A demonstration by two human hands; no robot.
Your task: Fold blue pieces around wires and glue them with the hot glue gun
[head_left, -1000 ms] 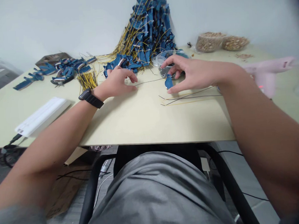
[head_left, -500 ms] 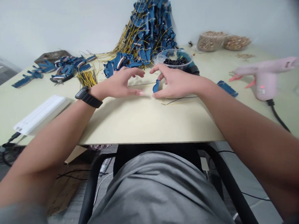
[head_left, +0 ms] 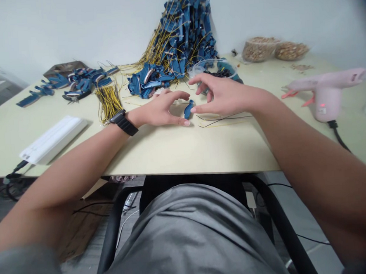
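A small, curved blue piece [head_left: 188,110] with a thin dark wire running off to the left stands between my two hands above the table. My left hand [head_left: 165,108], with a black watch at the wrist, has its thumb and index finger at the piece's lower and upper ends. My right hand [head_left: 222,95] has its thumb tip at the piece's right edge, while its other fingers are spread and lifted away. Thin yellow and black wires [head_left: 219,120] lie on the table below the right hand.
A pink glue gun [head_left: 327,93] with a lit red light stands at right. A white power box [head_left: 53,138] lies at left. Behind are yellow wires [head_left: 109,101], a blue heap [head_left: 189,33], a clear tub [head_left: 211,67] of black parts and bags of chips [head_left: 260,50].
The blue piece has gone from between my right hand's fingers to my left hand's. My left hand has moved right and slightly nearer; my right hand has shifted right, its fingers opening.
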